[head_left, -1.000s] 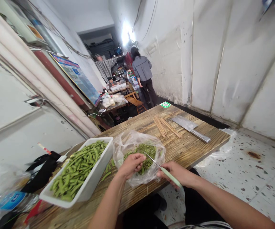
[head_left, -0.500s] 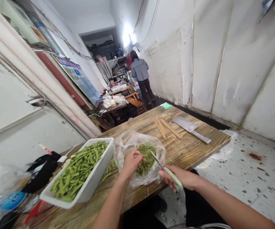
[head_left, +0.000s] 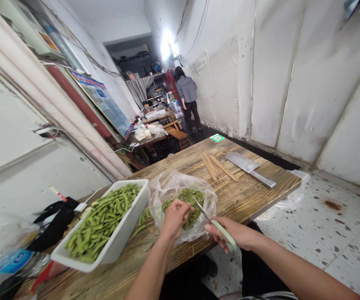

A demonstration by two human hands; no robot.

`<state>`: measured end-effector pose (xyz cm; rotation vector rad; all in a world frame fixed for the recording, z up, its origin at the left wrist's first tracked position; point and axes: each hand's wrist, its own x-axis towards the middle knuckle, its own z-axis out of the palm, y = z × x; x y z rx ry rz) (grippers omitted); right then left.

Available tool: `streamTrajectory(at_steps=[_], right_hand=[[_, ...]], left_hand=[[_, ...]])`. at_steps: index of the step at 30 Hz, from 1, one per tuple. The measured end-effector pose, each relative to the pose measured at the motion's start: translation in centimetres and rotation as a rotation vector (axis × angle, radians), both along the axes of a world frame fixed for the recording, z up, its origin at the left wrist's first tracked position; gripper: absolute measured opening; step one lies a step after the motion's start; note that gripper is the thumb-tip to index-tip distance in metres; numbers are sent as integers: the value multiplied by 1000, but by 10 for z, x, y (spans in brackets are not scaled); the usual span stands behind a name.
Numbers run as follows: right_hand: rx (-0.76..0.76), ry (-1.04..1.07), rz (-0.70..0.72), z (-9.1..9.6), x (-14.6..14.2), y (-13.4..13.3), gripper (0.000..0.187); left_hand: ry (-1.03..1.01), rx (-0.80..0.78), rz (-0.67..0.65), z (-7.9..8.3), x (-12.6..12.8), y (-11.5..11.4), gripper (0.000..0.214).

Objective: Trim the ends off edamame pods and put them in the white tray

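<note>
My left hand [head_left: 175, 216] is closed in a pinch over a clear plastic bag [head_left: 170, 189] that holds a heap of green pod trimmings [head_left: 192, 200]. What the fingers pinch is too small to name, probably a pod. My right hand [head_left: 233, 233] grips pale green-handled scissors [head_left: 216, 225], whose blades point up-left toward the left fingers above the bag. A white rectangular tray [head_left: 126, 227] full of green bean pods [head_left: 105, 221] sits just left of the bag on the wooden table [head_left: 255, 191].
Bamboo skewers [head_left: 217, 166] and a steel cleaver [head_left: 250, 168] lie on the table's far right. A plastic bottle [head_left: 11, 262] and black fabric [head_left: 55, 216] sit at the left. A person [head_left: 188, 98] stands far down the narrow passage by cluttered tables [head_left: 153, 129].
My hands have stayed over the bag; the left fingers shifted slightly and the scissors tilted a little. The person in the background has walked farther away.
</note>
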<state>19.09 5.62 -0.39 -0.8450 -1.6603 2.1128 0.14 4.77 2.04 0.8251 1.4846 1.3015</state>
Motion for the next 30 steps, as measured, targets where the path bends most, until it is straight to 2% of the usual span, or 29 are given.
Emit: streamTrajectory(at_steps=[6,13,16,19,22,24,27,30], right_hand=[[-30,21,-8,1,-3,1,42],[-42,-46,-37,-5,-10,-1,43],[-15,-84,-5,-8,-12,2,43],[29,-109,9,-7,-11,4,44],[58,-144,16,-5,-8,6,45],[55,-151,25,-6,-7,6,44],[44,-141,29,-10,-7,5,42],[38,-137,46,-12,-9,5,41]], left_hand=[[-8,-1,-54,2,2,-2,37],[39,17,39,-4,2,-6,31],[107,34,80,-3,-11,-10,27],[315,95,254,11,-48,-22,20],[761,177,573,36,-107,-42,13],[1043,152,765,48,-147,-57,12],[1241,12,857,48,-191,-77,11],[1369,23,799,31,-210,-89,11]])
